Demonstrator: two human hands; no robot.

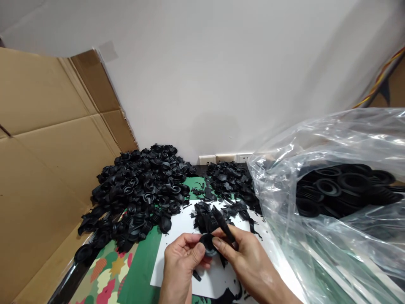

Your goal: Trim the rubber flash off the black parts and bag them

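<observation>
Between the fingertips of my left hand point(179, 262) is a round black rubber piece point(207, 242), cup-like with a raised rim. My right hand point(251, 258) touches the piece's right edge with thumb and fingertips. The same hand also grips a slim dark pen-like tool point(223, 223), its upper end pointing away from me; its exact kind is not clear. Both hands are closed and hover over a white sheet point(172, 249). Just beyond them on the sheet lies a small heap of black rubber pieces and scraps point(202, 214).
A large pile of ribbed black rubber pieces point(142, 185) stands at left, beside a cardboard panel point(53, 160). More black scraps point(232, 179) lie near the wall sockets point(243, 158). At right, a clear plastic bag point(275, 185) holds round black rubber parts point(329, 185).
</observation>
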